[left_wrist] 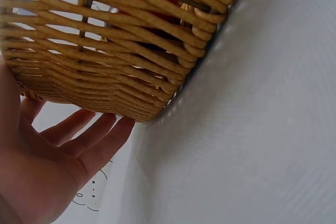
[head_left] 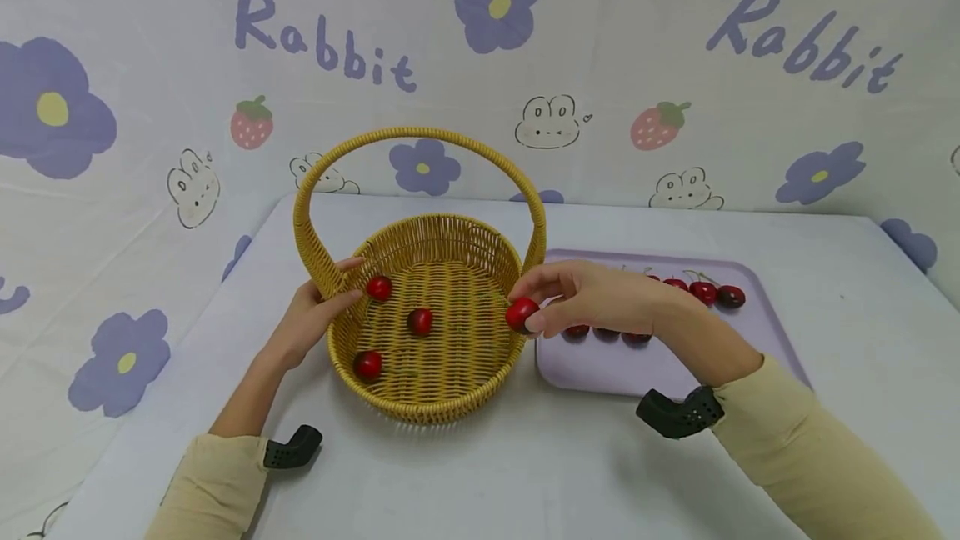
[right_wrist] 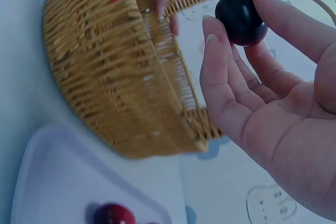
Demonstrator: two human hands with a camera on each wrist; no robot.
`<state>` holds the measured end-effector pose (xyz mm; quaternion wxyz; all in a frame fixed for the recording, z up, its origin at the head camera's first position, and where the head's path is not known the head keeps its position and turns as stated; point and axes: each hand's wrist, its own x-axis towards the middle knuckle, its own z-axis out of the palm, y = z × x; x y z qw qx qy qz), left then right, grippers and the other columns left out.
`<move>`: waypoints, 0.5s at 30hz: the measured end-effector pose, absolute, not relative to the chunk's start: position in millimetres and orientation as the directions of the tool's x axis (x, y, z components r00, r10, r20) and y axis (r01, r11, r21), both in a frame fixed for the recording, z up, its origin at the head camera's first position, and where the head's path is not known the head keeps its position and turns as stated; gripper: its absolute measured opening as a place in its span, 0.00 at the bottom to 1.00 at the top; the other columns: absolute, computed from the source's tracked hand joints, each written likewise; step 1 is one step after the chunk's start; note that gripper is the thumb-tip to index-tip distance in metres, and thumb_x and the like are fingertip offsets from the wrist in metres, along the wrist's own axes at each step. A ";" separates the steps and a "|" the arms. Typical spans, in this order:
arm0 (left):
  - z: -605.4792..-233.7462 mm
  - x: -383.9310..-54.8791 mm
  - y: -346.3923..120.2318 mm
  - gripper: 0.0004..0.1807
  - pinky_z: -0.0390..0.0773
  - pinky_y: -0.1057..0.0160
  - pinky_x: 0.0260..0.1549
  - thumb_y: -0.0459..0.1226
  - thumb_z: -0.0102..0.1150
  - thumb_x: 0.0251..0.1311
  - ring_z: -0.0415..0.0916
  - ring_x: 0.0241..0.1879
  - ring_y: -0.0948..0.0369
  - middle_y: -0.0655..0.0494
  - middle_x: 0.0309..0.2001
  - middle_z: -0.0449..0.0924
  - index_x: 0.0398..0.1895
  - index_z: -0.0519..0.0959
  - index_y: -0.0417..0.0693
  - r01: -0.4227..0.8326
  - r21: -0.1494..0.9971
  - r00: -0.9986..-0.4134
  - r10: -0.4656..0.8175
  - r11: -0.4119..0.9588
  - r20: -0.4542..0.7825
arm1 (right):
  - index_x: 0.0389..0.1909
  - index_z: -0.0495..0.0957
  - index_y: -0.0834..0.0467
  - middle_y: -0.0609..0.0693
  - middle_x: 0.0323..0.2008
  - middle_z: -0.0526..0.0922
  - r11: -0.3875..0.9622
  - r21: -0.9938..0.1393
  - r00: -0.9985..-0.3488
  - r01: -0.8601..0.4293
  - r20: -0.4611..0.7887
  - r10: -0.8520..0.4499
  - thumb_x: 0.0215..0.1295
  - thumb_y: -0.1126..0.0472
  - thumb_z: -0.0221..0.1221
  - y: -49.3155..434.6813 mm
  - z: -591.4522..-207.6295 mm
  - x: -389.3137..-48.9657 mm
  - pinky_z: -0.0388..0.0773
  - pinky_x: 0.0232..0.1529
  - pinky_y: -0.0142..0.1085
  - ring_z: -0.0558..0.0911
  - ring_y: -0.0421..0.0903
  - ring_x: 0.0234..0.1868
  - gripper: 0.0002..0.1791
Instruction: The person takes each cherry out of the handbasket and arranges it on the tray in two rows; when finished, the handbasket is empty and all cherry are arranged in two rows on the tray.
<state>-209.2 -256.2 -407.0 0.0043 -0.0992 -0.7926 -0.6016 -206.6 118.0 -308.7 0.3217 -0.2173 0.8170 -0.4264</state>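
Observation:
My right hand [head_left: 592, 298] pinches a dark red cherry [head_left: 522, 315] between thumb and fingertips, at the right rim of a woven yellow basket [head_left: 427, 413]. In the right wrist view this cherry [right_wrist: 241, 18] looks nearly black. My left hand [head_left: 307, 319] holds the basket's left side by the handle's base, thumb over the rim; the left wrist view shows its fingers [left_wrist: 107, 140] against the outer wall. Three cherries lie inside the basket: one near the left thumb [head_left: 379, 288], a middle cherry [head_left: 420, 322] and a front-left cherry [head_left: 368, 366].
To the right of the basket lies a light purple tray [head_left: 600, 377] with several cherries [head_left: 703, 292], some with stems, partly hidden behind my right hand and forearm. The basket's tall arched handle [head_left: 420, 133] stands upright. A white table [head_left: 465, 490] lies beneath, with a patterned cloth [head_left: 600, 40] behind.

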 end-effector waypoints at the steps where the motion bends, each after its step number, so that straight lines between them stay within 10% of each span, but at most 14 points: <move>1: -407.0 -209.1 -256.4 0.28 0.62 0.47 0.57 0.36 0.51 0.68 0.63 0.61 0.47 0.38 0.65 0.64 0.70 0.62 0.45 0.163 0.953 -0.980 0.153 0.256 0.127 | 0.53 0.75 0.47 0.57 0.40 0.79 0.538 -0.839 -0.702 -0.080 -0.335 -0.628 0.57 0.48 0.66 121.7 -308.9 -206.1 0.61 0.18 0.33 0.71 0.49 0.28 0.23; 8: -407.3 -208.9 -257.7 0.28 0.61 0.46 0.58 0.36 0.51 0.68 0.63 0.60 0.47 0.37 0.64 0.64 0.70 0.62 0.45 0.161 0.951 -0.981 0.148 0.262 0.126 | 0.54 0.74 0.52 0.56 0.41 0.81 0.494 -0.867 -0.723 -0.066 -0.300 -0.623 0.59 0.53 0.65 145.3 -316.3 -207.0 0.65 0.24 0.34 0.75 0.55 0.36 0.23; 15: -407.8 -209.8 -257.4 0.28 0.61 0.45 0.58 0.36 0.51 0.68 0.62 0.61 0.46 0.38 0.65 0.63 0.70 0.62 0.44 0.169 0.951 -0.978 0.163 0.258 0.130 | 0.56 0.71 0.60 0.58 0.50 0.75 0.427 -0.904 -0.743 -0.025 -0.269 -0.613 0.61 0.57 0.64 167.0 -331.8 -207.5 0.72 0.51 0.48 0.76 0.59 0.48 0.24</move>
